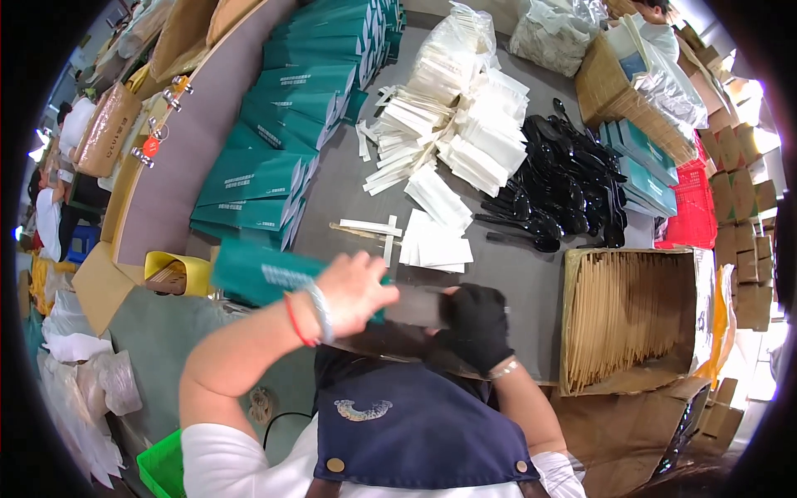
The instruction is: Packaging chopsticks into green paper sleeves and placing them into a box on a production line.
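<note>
My left hand [353, 290], bare with a red string at the wrist, has its fingers curled over a green printed paper packet [270, 270]. The packet stretches out to the left and shows again under the palm. Close to the table's front edge is my right hand [477, 324] in a black glove. Motion smears its fingers, and I cannot make out what they hold. A pale, see-through blur lies between the two hands. Just beyond them are loose white paper slips [433, 245] and a few narrow white strips [388, 236].
Overlapping green packets [257, 187] line the left side. White slips [486, 137] are heaped at the back, beside black plastic spoons [573, 178]. At right stands a carton of thin tan sticks [627, 311]; green boxes [647, 187] and a red crate [693, 207] lie beyond.
</note>
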A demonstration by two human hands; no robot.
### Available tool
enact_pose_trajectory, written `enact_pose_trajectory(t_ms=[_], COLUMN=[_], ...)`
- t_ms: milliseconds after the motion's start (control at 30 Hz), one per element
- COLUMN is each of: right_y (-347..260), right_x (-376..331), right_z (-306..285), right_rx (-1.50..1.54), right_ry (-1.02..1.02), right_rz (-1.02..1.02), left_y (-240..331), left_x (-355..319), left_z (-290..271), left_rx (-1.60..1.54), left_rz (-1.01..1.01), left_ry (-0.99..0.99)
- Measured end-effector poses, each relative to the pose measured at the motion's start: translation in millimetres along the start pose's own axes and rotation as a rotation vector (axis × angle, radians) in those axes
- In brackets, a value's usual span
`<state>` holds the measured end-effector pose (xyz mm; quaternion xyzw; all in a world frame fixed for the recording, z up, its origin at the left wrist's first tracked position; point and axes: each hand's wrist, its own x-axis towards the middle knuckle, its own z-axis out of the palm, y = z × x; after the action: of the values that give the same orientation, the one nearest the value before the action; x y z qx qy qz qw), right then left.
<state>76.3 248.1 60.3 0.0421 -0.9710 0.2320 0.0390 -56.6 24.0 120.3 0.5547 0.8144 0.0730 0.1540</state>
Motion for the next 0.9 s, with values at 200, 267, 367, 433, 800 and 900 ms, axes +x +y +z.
enact_pose_trajectory(t_ms=[200,267,367,433,800,900], right_y=[6.0,2.0,-1.1,-5.0,-20.8,-36.7], right_x=[-11.4,-11.4,-9.4,-11.6,8.3,25.0], right_z=[-34.4,-33.5,-28.8,-35.6,13.7,32.4], right_rx=[-0.062,-0.068,-0.083,-0.094,0.068,0.158], right_ry=[0.031,0.004,-0.042,-0.036,-0.104,-0.084], right_rz=[0.145,0.133,0.130,0.133,-0.053,-0.070], left_y=[-91.7,-61.9,-1.7,10.3,4.3,-3.7], left_x=[-35.7,-40.8,-32.1,-29.4,-27.9,-25.3], left_z=[-9.6,26.5,76.5,94.9,98.7,89.3], left_rx=[0.458,0.156,-0.034,-0.094,-0.322,-0.332], left_rz=[-0.315,-0.379,-0.574,-0.641,-0.678,-0.655], left_ry=[0.478,0.549,0.530,0.543,0.551,0.467])
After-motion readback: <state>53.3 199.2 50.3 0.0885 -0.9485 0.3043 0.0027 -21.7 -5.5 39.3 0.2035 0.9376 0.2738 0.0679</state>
